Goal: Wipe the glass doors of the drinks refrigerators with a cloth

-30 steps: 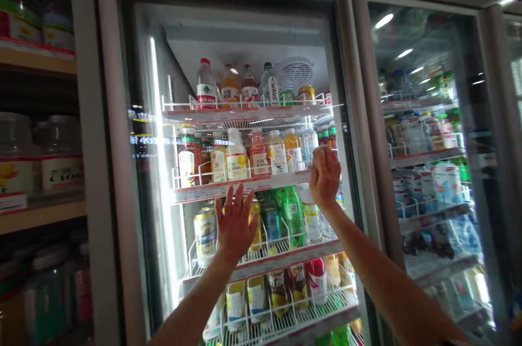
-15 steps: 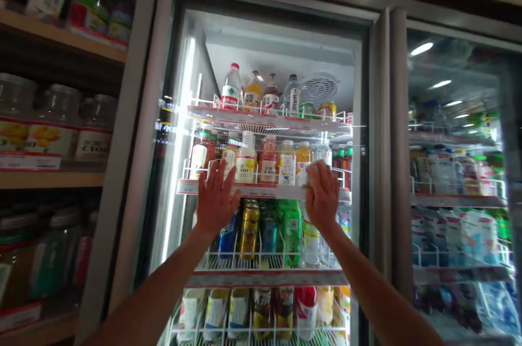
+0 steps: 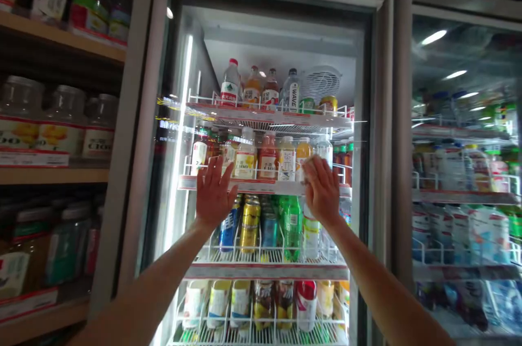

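Pressing pale cloth point(image 3: 307, 168) to glass door point(image 3: 277, 25): right hand point(image 3: 323, 191), grip loosely closed; left hand point(image 3: 213, 193) open (empty).

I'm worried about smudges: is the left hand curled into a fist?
No, the left hand is open, its fingers extended in front of the drinks fridge.

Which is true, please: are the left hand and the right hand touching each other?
Apart. The head view shows a wide gap between left hand and right hand, with the gold can visible there.
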